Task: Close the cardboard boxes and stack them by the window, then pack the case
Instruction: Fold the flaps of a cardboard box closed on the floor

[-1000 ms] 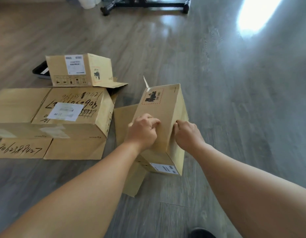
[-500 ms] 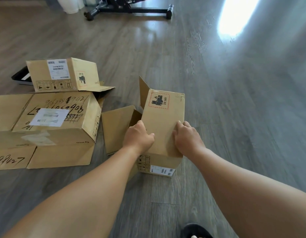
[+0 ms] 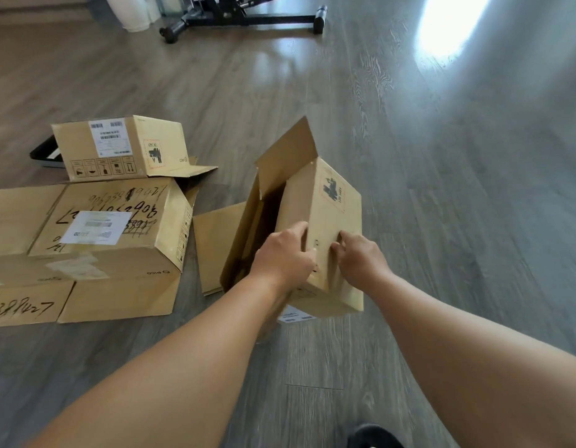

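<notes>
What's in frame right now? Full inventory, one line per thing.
held box: 1, tan, centre, tilted, open side facing left, flaps loose
big box: 1, tan with black scribble and a white label, left, flaps spread flat on the floor
small box: 1, tan with a white label, behind the big box, one flap flat on the floor
tray: 1, black, far left, mostly hidden behind the small box
stand: 1, black, top centre
white object: 1, top, left of the stand, cut off
floor: grey wood
shoe: 1, black, bottom edge
left hand: grips the held box
right hand: grips the held box
</notes>
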`<state>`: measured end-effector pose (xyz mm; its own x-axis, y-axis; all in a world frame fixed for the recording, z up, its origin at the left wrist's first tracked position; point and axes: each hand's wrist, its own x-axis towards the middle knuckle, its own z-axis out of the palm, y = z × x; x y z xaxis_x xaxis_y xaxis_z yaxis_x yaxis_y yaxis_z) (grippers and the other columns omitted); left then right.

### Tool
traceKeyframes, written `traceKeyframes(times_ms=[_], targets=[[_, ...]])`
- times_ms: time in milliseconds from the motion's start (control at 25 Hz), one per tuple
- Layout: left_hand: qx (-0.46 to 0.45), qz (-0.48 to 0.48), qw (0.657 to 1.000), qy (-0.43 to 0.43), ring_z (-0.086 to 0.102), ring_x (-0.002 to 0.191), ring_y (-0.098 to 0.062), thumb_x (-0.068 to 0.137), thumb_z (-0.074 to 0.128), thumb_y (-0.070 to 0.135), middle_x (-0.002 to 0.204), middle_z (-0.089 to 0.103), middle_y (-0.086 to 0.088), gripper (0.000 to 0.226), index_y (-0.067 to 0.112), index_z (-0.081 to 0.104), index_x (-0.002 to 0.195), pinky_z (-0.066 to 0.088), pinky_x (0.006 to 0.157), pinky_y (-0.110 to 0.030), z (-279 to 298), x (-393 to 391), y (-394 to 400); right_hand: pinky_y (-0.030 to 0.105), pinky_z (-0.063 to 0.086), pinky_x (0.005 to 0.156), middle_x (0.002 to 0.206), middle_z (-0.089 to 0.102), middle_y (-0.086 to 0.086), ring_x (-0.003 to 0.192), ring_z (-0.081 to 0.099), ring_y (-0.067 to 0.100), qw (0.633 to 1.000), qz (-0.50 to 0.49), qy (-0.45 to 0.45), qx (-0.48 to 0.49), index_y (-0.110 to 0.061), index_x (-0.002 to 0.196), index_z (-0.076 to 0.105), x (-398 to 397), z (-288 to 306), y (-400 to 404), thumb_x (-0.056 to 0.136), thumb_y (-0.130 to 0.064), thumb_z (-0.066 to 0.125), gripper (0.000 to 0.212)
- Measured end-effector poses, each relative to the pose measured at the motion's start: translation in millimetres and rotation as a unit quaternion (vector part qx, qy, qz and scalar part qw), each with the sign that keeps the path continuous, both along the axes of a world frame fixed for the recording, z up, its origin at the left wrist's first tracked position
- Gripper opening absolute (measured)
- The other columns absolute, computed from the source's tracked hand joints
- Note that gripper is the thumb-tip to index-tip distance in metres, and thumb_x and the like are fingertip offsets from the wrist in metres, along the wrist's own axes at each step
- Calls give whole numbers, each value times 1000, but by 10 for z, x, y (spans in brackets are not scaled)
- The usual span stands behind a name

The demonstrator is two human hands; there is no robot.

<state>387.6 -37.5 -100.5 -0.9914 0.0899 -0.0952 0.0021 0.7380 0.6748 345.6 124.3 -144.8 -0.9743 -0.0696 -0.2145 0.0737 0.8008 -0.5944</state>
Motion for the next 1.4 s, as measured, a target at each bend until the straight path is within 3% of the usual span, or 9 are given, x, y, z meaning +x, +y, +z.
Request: traceKeyframes(times_ms=[120, 240, 400, 480, 680, 880, 1160, 1280, 1400], targets=[[-143, -43, 988, -26, 56, 117, -23, 94, 40, 26, 116, 64, 1, 24, 27, 60, 107, 26, 112, -63, -66, -90, 178, 37, 33, 63, 89, 61, 10, 83, 55, 32, 997, -58, 27, -31, -15, 83, 48, -33, 69, 145, 105, -33, 35, 31], [-251, -62, 963, -83, 40, 139, -24, 95, 37, 21, 129, 59, -5, 18, 23, 54, 100, 8, 116, -66, -153, -131, 139, 36, 33, 67, 88, 58, 7, 87, 56, 33, 997, -67, 37, -28, -15, 86, 45, -49, 77, 237, 104, -34, 40, 26], [-283, -124, 949, -68, 26, 149, -19, 91, 43, 15, 141, 52, 1, 27, 20, 53, 115, 19, 115, -65, -245, -74, 123, 37, 44, 85, 130, 53, 13, 114, 56, 35, 998, -13, -7, 67, -8, 115, 50, 34, -96, 289, 99, -34, 58, 32], [-289, -149, 944, -64, 22, 150, -20, 90, 45, 13, 149, 45, 5, 34, 19, 51, 122, 30, 112, -61, -317, -41, 159, 41, 44, 99, 158, 30, 15, 129, 49, 36, 994, 3, -38, 104, -5, 127, 50, 101, -204, 264, 98, -35, 60, 44], [-313, -158, 935, -50, 19, 152, -20, 94, 46, 20, 164, 25, 9, 41, 22, 56, 134, 38, 111, -47, -487, -24, 91, 61, 22, 115, 163, 12, 14, 151, 9, 40, 985, 82, -65, 134, -25, 146, 34, 324, -366, -9, 86, -55, 59, 72], [-403, -137, 902, 69, 27, 148, -25, 91, 45, 23, 161, 33, -1, 43, 17, 61, 130, 34, 110, -45, -412, 23, -42, 79, -1, 105, 168, -6, 7, 151, -14, 44, 959, 192, -36, 205, -51, 151, -9, 492, -477, -423, 82, -81, 39, 89], [-487, -84, 858, 138, 28, 147, -35, 97, 44, 14, 162, 29, -14, 46, 6, 49, 143, 34, 111, -51, -214, -54, -167, 60, 38, 107, 168, 6, 5, 154, 6, 32, 960, 180, 38, 212, -30, 151, 33, 412, -327, -365, 97, -33, 42, 55], [-504, -44, 851, 138, 26, 148, -37, 93, 51, 11, 160, 30, -20, 52, 1, 47, 144, 35, 112, -51, -163, -146, -220, 55, 41, 110, 168, 10, 6, 154, 12, 30, 960, 172, 87, 202, -22, 157, 28, 424, -306, -112, 99, -14, 40, 59], [-551, -53, 828, 92, 16, 150, -42, 92, 54, 12, 157, 30, -27, 36, 6, 60, 128, 11, 118, -64, -191, -151, -232, 44, 39, 112, 168, 8, 7, 153, 17, 27, 960, 138, 142, 199, -13, 159, 19, 399, -238, 98, 98, 5, 37, 67]])
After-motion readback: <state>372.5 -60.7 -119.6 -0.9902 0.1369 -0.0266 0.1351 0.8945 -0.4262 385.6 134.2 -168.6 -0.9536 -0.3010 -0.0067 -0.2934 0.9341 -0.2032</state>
